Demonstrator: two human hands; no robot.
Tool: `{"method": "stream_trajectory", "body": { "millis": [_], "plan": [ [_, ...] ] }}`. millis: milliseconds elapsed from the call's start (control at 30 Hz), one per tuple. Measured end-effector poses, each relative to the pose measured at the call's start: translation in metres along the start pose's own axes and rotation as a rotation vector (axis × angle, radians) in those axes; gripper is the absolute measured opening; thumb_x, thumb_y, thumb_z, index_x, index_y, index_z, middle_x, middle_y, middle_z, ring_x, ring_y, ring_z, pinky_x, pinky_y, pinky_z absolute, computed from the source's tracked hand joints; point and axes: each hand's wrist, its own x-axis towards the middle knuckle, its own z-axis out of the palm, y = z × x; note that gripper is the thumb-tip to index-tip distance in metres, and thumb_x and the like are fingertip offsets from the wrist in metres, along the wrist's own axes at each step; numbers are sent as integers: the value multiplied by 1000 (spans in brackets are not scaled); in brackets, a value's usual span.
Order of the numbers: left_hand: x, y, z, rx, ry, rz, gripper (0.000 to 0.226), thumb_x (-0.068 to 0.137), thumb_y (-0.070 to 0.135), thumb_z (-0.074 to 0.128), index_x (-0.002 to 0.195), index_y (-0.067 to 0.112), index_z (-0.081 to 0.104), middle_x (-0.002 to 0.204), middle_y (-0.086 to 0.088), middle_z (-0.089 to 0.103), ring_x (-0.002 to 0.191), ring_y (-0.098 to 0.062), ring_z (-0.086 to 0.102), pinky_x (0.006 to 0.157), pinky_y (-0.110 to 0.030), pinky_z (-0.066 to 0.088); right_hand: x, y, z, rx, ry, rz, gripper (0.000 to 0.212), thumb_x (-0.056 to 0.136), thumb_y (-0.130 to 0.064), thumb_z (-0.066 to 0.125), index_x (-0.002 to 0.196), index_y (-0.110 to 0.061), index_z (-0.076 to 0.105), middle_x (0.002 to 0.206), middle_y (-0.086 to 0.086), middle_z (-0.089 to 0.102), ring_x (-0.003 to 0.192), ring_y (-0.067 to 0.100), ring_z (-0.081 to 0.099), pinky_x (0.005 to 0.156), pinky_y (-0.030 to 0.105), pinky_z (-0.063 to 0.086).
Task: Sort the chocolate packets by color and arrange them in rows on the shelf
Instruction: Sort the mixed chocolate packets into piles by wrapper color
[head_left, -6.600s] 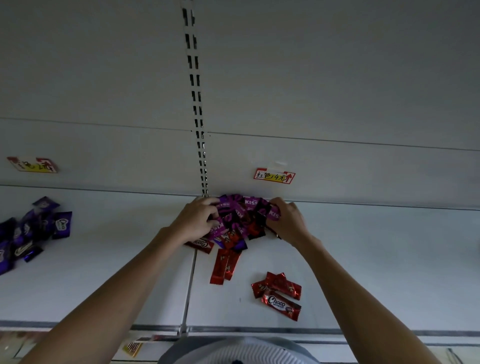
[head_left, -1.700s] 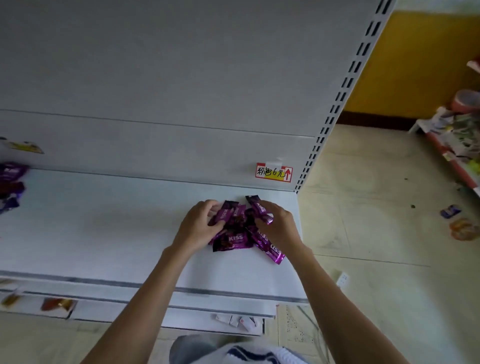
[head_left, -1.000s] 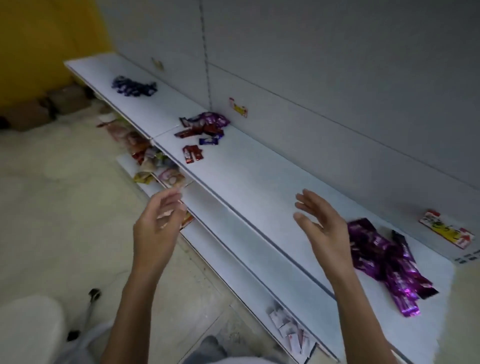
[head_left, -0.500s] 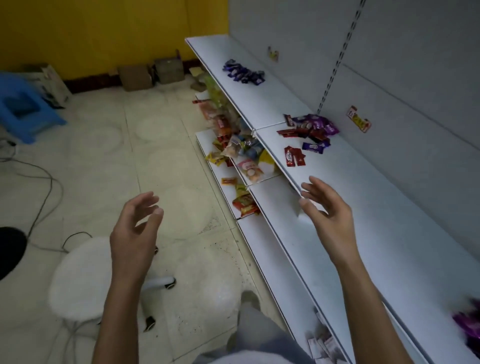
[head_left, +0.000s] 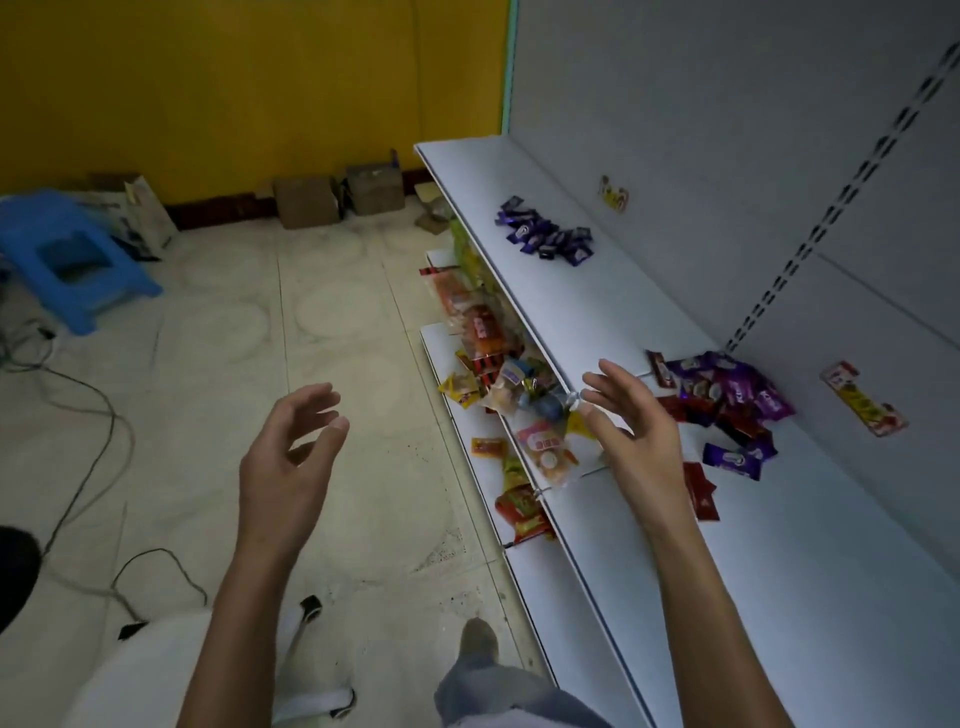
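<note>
Both hands empty. Left hand (head_left: 291, 457): fingers loosely curled, holding nothing, out over the floor and well apart from the shelf (head_left: 810, 561). Right hand (head_left: 639, 436): fingers straight and spread, released, above the shelf's front edge.

Task items:
- mixed pile (head_left: 727, 397) of red and purple chocolate packets lies on the shelf against the back panel, just past the upright seam. Unsorted; packets overlap at all angles.
- Two strays on the near side of it: a single purple packet (head_left: 735, 458), lying across the shelf, and a red packet (head_left: 702, 493), just right of the right wrist and pointing along the shelf.
- blue-violet group (head_left: 546, 237) sits alone further down the shelf, well apart from the mixed pile. It is loosely heaped, not in rows.

Key relation: the mixed pile is ahead and to the right of the right hand's fingertips, near but not touching. The right hand is plainly the nearer one; the left would have to cross the shelf edge to reach. The shelf's long axis runs away from the person toward the yellow wall.

Judgement: sorting is partly done and the rows are not started. The next reach likely goes to the pile or to the red stray.

Also noted: snack bags (head_left: 519, 405) on the lower shelf.
</note>
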Motion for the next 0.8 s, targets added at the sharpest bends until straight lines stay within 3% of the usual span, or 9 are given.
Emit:
{"method": "stream_trajectory", "body": {
  "millis": [133, 367, 667, 800],
  "plan": [
    [66, 1, 22, -21, -9, 41, 27, 88, 10, 57, 108, 28, 56, 105, 17, 61, 94, 9, 57, 73, -3, 43, 66, 2, 25, -45, 1, -21, 43, 85, -9, 63, 126, -19, 54, 114, -5, 64, 104, 5, 60, 73, 7, 46],
    [160, -5, 59, -66, -113, 74, 26, 89, 9, 56, 107, 27, 57, 106, 15, 63, 95, 9, 57, 74, -4, 43, 130, 11, 44, -53, 111, 6, 42, 85, -8, 63, 124, -22, 54, 114, -6, 63, 103, 3, 60, 77, 10, 48],
    [301, 17, 146, -193, -473, 212, 31, 88, 7, 57, 98, 36, 57, 103, 14, 63, 93, 6, 58, 74, -4, 43, 208, 12, 60, -74, 469, 5, 40, 86, -9, 62, 124, -19, 55, 115, -6, 63, 101, 0, 60, 74, 6, 46],
    [330, 30, 186, -270, -664, 211, 23, 89, 10, 57, 105, 26, 59, 107, 13, 63, 96, 5, 58, 75, -5, 44, 216, 3, 49, -110, 639, 15, 40, 85, -11, 63, 122, -24, 55, 115, -7, 63, 102, 1, 59, 76, 8, 47]
  ]
}}
